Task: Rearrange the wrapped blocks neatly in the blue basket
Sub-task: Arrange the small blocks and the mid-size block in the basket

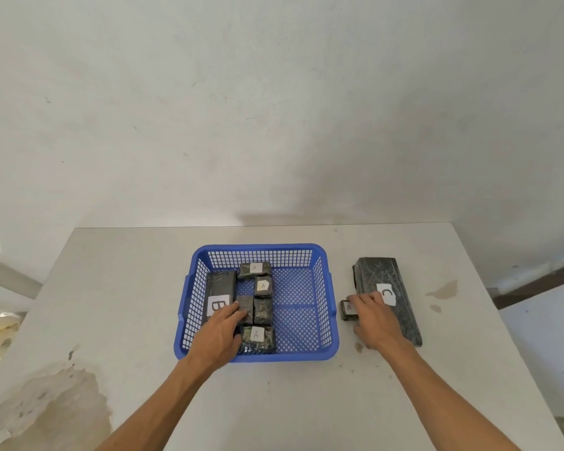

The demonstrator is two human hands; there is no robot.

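Note:
A blue mesh basket [302,348] sits mid-table. Inside, at its left, lies a long dark wrapped block labelled B [220,283], with several small wrapped blocks beside it, three showing an A label [255,268] [263,285] [258,336]. My left hand [220,335] reaches into the basket, fingertips resting on one small unlabelled-side block [245,308]. Right of the basket, on the table, lies a long dark block labelled C [385,281]. My right hand [373,315] grips a small A block [347,310] beside it.
The white table [274,402] has peeling stains at its front left and small brown marks at right. A white wall rises behind the table's far edge. The basket's right half holds no blocks.

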